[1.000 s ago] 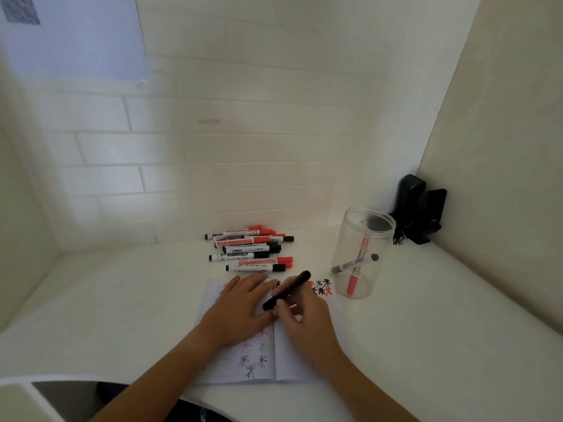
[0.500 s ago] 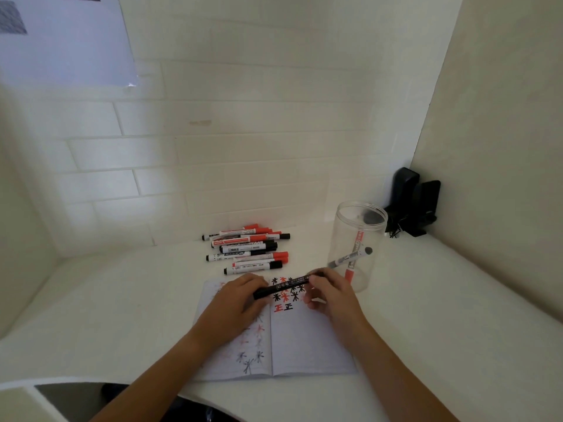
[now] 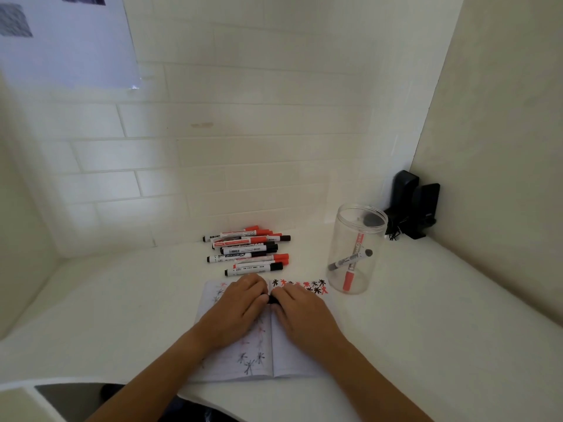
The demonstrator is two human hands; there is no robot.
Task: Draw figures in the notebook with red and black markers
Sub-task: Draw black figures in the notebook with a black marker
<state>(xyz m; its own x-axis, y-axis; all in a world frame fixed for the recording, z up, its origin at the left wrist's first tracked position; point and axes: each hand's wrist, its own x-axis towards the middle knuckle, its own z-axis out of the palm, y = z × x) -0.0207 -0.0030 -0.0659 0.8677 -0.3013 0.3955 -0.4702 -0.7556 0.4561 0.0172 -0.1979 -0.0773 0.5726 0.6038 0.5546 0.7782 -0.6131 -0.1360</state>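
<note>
The open notebook point(image 3: 292, 357) lies on the white desk, with red and black star figures point(image 3: 307, 286) along the top of its right page and fainter ones on the left page. My left hand point(image 3: 240, 312) and my right hand point(image 3: 304, 315) meet over the spine, fingertips together. Between them only a short piece of the black marker point(image 3: 272, 300) shows; both hands hold it and the rest is hidden under the fingers.
Several red and black markers point(image 3: 249, 251) lie in a pile just beyond the notebook. A clear jar point(image 3: 362, 226) stands to the right with one red and one black marker inside. A black device point(image 3: 411, 205) sits in the far right corner against the walls.
The hands have come together along the black marker, which lay stretched out between them half a second ago. The star figures on the right page are uncovered.
</note>
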